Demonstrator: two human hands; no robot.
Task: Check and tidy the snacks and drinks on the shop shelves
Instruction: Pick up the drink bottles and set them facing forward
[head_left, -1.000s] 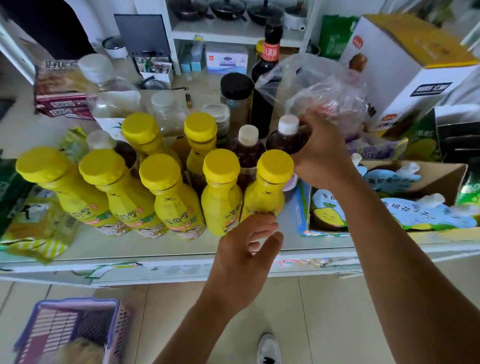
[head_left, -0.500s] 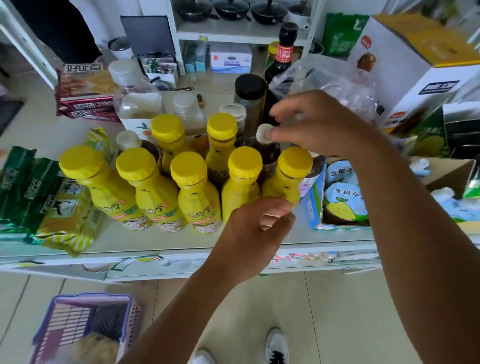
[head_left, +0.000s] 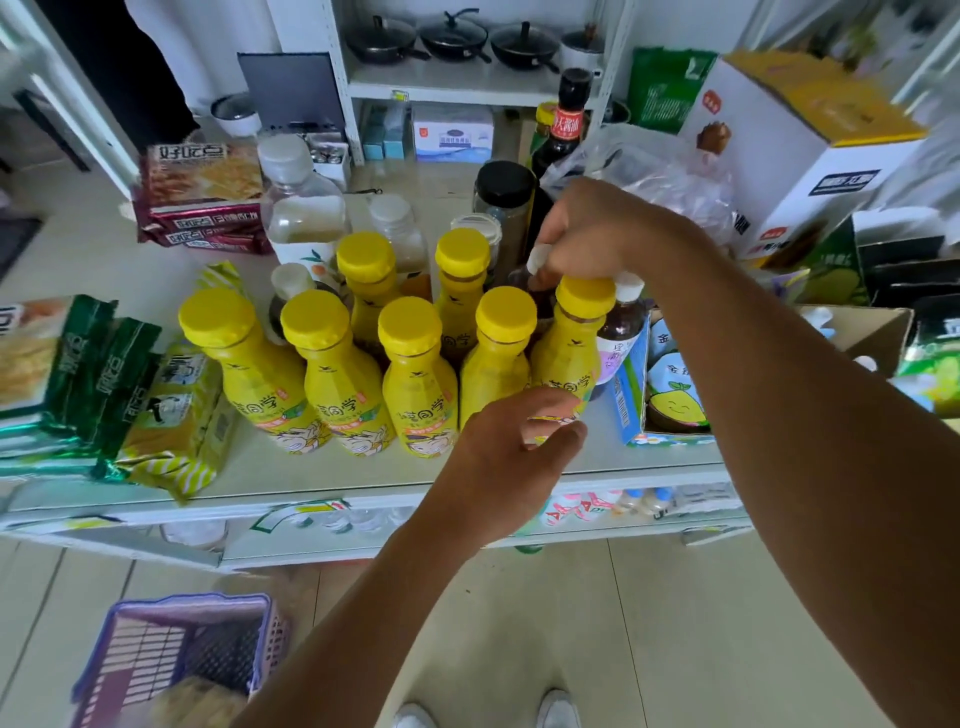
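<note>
Behind the front row of yellow bottles (head_left: 410, 364), the right hand (head_left: 597, 234) pinches the white cap of a dark bottle (head_left: 538, 262), which now sits tilted between them. A second ago this hand was further right, near the other white-capped bottle (head_left: 621, 327), which stands just beside the blue box (head_left: 628, 400). At the front of the shelf (head_left: 311, 478), the left hand (head_left: 514, 457) curls fingers and thumb round the lower label of the rightmost yellow bottle (head_left: 571, 348); earlier its fingers were looser there.
</note>
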